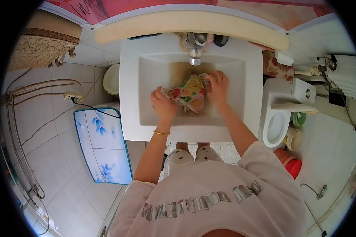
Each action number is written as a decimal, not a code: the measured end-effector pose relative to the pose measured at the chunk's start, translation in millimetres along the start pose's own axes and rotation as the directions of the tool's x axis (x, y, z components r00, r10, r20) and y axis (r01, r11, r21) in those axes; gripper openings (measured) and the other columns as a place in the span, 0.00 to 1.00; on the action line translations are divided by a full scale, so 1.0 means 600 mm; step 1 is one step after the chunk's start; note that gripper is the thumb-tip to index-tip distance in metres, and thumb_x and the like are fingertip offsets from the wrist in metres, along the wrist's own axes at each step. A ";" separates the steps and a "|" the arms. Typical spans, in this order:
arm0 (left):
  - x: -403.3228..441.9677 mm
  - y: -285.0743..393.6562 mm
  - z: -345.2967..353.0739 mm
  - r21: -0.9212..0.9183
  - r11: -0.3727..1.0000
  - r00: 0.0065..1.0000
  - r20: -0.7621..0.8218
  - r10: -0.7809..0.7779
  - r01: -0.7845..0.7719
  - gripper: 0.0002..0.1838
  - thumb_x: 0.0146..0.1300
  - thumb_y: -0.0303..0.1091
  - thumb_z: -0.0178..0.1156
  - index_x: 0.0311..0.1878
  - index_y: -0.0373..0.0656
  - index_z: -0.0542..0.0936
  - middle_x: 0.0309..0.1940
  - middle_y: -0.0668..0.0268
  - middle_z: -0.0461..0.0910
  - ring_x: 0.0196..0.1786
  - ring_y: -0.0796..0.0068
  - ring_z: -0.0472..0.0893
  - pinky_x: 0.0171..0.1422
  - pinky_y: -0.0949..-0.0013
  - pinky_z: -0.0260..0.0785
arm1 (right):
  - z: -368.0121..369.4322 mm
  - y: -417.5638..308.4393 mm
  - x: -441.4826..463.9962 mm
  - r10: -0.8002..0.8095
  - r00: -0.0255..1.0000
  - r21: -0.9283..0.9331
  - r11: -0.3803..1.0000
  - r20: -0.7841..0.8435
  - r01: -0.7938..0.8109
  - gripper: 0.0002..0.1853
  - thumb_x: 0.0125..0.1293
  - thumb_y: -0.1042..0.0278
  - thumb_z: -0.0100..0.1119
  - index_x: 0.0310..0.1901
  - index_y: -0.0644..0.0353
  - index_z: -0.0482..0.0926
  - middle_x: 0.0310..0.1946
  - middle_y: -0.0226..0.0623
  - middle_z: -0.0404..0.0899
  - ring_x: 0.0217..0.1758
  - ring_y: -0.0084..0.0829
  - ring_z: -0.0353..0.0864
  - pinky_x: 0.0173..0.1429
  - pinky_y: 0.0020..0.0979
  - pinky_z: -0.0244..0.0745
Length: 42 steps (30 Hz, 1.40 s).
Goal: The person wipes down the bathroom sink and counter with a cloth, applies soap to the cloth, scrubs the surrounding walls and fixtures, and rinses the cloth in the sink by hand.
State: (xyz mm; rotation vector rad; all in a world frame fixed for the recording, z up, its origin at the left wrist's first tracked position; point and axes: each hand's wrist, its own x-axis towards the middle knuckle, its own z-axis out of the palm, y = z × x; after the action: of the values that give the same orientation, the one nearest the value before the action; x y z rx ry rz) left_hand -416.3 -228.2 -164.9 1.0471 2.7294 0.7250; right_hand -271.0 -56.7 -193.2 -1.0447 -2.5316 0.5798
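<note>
A crumpled, multicoloured patterned cloth [192, 94] lies in the basin of the white sink [130, 91], below the metal faucet [195, 57]. My left hand [163, 104] has its fingers closed on the cloth's left edge. On the opposite side, my right hand [218, 87] grips the upper right edge with bent fingers. The cloth sags between both hands, and its underside is hidden. Brownish staining or murky water [178, 71] shows around it at the basin's bottom; which of the two, I cannot tell.
Small dark items [220, 40] stand by the faucet base. A white toilet [276, 128] is to the right, with red basins [292, 166] near it. Left of the sink is a blue-edged panel with leaf prints [103, 144], crossed by a black cord [97, 109].
</note>
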 end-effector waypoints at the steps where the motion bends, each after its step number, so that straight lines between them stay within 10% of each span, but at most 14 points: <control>1: 0.003 0.009 0.001 0.220 0.974 0.998 -0.027 0.057 -0.050 0.30 0.58 0.28 0.60 0.63 0.35 0.62 0.59 0.46 0.65 0.64 0.50 0.65 0.70 0.50 0.55 | 0.032 -0.007 -0.013 -0.018 0.998 -0.079 0.997 0.064 0.023 0.15 0.63 0.67 0.59 0.52 0.50 0.76 0.64 0.38 0.65 0.73 0.44 0.54 0.73 0.52 0.47; 4: 0.006 -0.011 0.072 0.277 0.882 0.913 0.265 0.310 -0.380 0.39 0.57 0.33 0.61 0.71 0.37 0.56 0.69 0.47 0.57 0.73 0.50 0.57 0.76 0.43 0.43 | 0.080 -0.019 -0.054 -0.151 0.942 -0.197 0.956 0.301 0.217 0.24 0.67 0.52 0.54 0.63 0.44 0.73 0.73 0.39 0.57 0.79 0.46 0.44 0.78 0.57 0.32; 7: -0.001 -0.012 0.096 0.188 0.900 0.842 0.466 0.272 -0.394 0.45 0.59 0.37 0.61 0.76 0.43 0.50 0.76 0.48 0.46 0.79 0.54 0.43 0.78 0.38 0.31 | 0.077 0.019 -0.035 -0.419 0.760 -0.135 0.827 0.497 0.545 0.32 0.66 0.39 0.49 0.67 0.45 0.69 0.74 0.40 0.56 0.80 0.47 0.39 0.78 0.60 0.29; 13: 0.049 0.008 0.121 0.379 0.830 0.802 0.583 0.128 -0.408 0.50 0.59 0.50 0.58 0.78 0.43 0.44 0.78 0.53 0.39 0.80 0.53 0.40 0.75 0.32 0.21 | 0.121 0.004 -0.013 -0.105 0.949 -0.486 0.839 0.296 0.244 0.36 0.66 0.34 0.46 0.68 0.48 0.67 0.74 0.38 0.57 0.80 0.43 0.43 0.77 0.60 0.31; 19: 0.076 0.022 0.128 0.360 0.852 0.633 0.773 -0.044 -0.380 0.50 0.56 0.53 0.61 0.77 0.46 0.49 0.79 0.55 0.40 0.80 0.55 0.39 0.77 0.37 0.21 | 0.039 0.041 0.065 -0.114 0.662 -0.187 0.912 0.741 0.365 0.38 0.68 0.38 0.47 0.72 0.54 0.60 0.75 0.42 0.53 0.79 0.44 0.44 0.79 0.52 0.34; 23: 0.067 -0.004 0.117 -0.069 0.997 0.877 0.477 0.062 -0.033 0.45 0.54 0.51 0.65 0.73 0.46 0.60 0.76 0.56 0.49 0.79 0.57 0.44 0.79 0.41 0.26 | 0.074 0.014 -0.001 -0.013 0.992 -0.283 0.958 0.129 0.050 0.38 0.52 0.56 0.70 0.66 0.54 0.67 0.63 0.40 0.66 0.69 0.44 0.62 0.73 0.46 0.52; 24: 0.067 -0.016 0.121 -0.225 0.963 0.878 0.478 -0.025 0.150 0.42 0.55 0.50 0.64 0.71 0.46 0.63 0.74 0.55 0.54 0.78 0.56 0.47 0.79 0.41 0.28 | 0.090 0.017 -0.018 -0.039 0.969 -0.266 0.958 0.243 0.105 0.38 0.52 0.58 0.70 0.65 0.54 0.68 0.62 0.41 0.67 0.68 0.44 0.63 0.71 0.45 0.55; 26: 0.060 -0.035 0.129 -0.505 0.728 0.838 0.518 -0.174 0.463 0.36 0.57 0.48 0.64 0.68 0.45 0.69 0.70 0.54 0.63 0.76 0.56 0.52 0.78 0.42 0.32 | 0.102 0.027 -0.042 -0.083 0.887 -0.223 0.953 0.455 0.204 0.38 0.50 0.60 0.70 0.65 0.54 0.69 0.59 0.42 0.68 0.65 0.44 0.64 0.68 0.44 0.60; 29: 0.027 -0.037 0.128 -0.659 0.260 0.708 0.654 -0.266 0.706 0.31 0.63 0.48 0.58 0.67 0.46 0.70 0.66 0.57 0.69 0.74 0.56 0.58 0.72 0.36 0.50 | 0.045 0.019 -0.011 0.152 0.872 -0.212 0.976 0.465 -0.058 0.35 0.50 0.63 0.69 0.62 0.57 0.71 0.58 0.44 0.68 0.61 0.44 0.67 0.65 0.42 0.63; 32: 0.029 0.044 -0.053 -0.408 0.017 0.407 0.913 0.028 0.913 0.33 0.68 0.51 0.52 0.70 0.42 0.61 0.68 0.54 0.62 0.69 0.56 0.64 0.64 0.32 0.62 | 0.035 -0.014 -0.020 0.361 0.869 0.180 0.882 0.337 -0.436 0.29 0.53 0.67 0.66 0.59 0.58 0.72 0.57 0.40 0.69 0.60 0.40 0.70 0.64 0.38 0.66; 35: 0.017 0.066 -0.048 -0.364 -0.320 0.302 0.926 -0.226 0.875 0.30 0.70 0.52 0.49 0.69 0.47 0.63 0.66 0.56 0.64 0.67 0.54 0.66 0.61 0.29 0.62 | 0.024 -0.053 -0.041 0.289 0.908 0.721 0.553 0.304 -0.417 0.29 0.54 0.72 0.60 0.60 0.57 0.71 0.58 0.36 0.69 0.64 0.36 0.68 0.68 0.34 0.62; 38: 0.019 0.071 -0.067 -0.345 -0.353 0.374 0.927 0.016 0.870 0.26 0.71 0.51 0.48 0.67 0.50 0.66 0.63 0.58 0.68 0.65 0.56 0.69 0.63 0.38 0.67 | -0.114 -0.168 -0.032 0.156 0.920 0.882 0.265 0.360 -0.390 0.29 0.53 0.76 0.57 0.60 0.58 0.71 0.60 0.34 0.69 0.65 0.31 0.67 0.68 0.31 0.62; 42: 0.014 0.075 -0.054 -0.423 -0.474 0.556 0.811 0.181 0.772 0.22 0.72 0.48 0.46 0.62 0.46 0.71 0.55 0.60 0.75 0.58 0.62 0.76 0.64 0.51 0.71 | -0.179 -0.227 -0.043 -0.043 0.942 0.909 0.281 0.331 -0.307 0.30 0.53 0.80 0.54 0.62 0.58 0.70 0.63 0.32 0.67 0.66 0.27 0.66 0.66 0.30 0.65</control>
State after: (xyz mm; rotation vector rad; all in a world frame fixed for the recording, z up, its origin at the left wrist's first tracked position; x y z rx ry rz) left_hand -404.6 -206.3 -114.6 -0.3596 0.6557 1.5279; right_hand -285.0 -137.7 -38.2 -0.6492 -1.6017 2.1148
